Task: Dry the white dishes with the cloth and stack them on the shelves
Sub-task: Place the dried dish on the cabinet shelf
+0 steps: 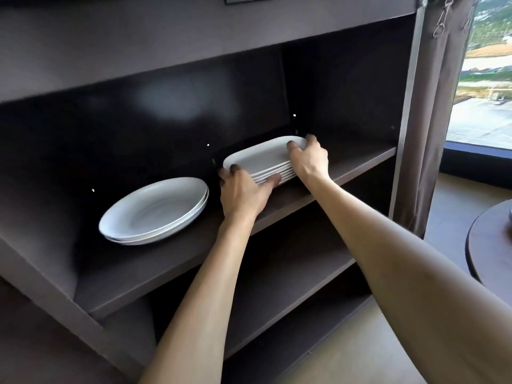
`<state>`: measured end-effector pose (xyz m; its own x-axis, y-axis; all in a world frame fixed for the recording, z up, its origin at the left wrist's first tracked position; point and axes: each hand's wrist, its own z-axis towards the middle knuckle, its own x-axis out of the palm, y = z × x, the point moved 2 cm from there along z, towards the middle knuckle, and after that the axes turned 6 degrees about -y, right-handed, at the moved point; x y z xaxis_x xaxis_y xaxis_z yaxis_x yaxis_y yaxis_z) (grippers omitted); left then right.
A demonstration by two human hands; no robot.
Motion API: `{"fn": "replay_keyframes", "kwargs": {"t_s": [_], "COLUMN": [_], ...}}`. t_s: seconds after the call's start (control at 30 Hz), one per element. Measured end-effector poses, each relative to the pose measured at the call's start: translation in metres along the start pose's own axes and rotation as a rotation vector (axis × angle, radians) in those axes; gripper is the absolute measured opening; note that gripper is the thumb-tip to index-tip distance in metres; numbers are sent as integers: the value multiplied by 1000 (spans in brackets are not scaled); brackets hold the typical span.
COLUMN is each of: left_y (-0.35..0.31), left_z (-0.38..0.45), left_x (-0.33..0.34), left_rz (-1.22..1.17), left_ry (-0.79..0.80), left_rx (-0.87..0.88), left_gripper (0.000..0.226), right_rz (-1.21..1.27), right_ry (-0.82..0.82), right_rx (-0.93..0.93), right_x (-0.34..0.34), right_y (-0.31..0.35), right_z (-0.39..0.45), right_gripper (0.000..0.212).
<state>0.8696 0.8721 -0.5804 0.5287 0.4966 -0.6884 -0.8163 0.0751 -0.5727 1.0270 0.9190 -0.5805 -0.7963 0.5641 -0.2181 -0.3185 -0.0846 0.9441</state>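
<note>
A stack of several white rectangular plates [260, 157] stands on the dark shelf [171, 261], towards the back right. My left hand [243, 195] grips the stack's near left corner, thumb along its front edge. My right hand [307, 159] grips the far right corner, fingers curled over the top plate's rim. To the left on the same shelf lies a low stack of white round plates [155, 212], untouched. No cloth is in view.
The shelf unit has a lower shelf [291, 273] and a bottom shelf beneath, both dark. A grey curtain [432, 106] hangs right of the unit beside a window. A round dark table's edge [487, 245] shows at the far right.
</note>
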Motion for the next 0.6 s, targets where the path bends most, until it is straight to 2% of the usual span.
{"fn": "replay_keyframes", "kwargs": {"t_s": [0.2,0.33,0.43,0.53,0.6], "left_y": [0,-1,-6,-9,-12], "left_z": [-5,-11,-15,-20,-24], "left_x": [-3,-5,-8,-19,-25], "left_rz": [0,35,68,55,3], "left_ry": [-8,-49,-56,-110,-161], "left_rx": [-7,3,2,19,57], "left_gripper": [89,78,81,90,84], "right_rz": [24,55,67,-27,-104], "right_ry": [10,0,-24,-96,-143], "right_rx": [6,25,20,-65,-158], "right_x": [-1,0,-3,-14,-27], "right_y": [-1,-1,3,7,9], "right_z": [-1,-2,-5,-18,-29], "right_gripper": [52,61,66,65,62]}}
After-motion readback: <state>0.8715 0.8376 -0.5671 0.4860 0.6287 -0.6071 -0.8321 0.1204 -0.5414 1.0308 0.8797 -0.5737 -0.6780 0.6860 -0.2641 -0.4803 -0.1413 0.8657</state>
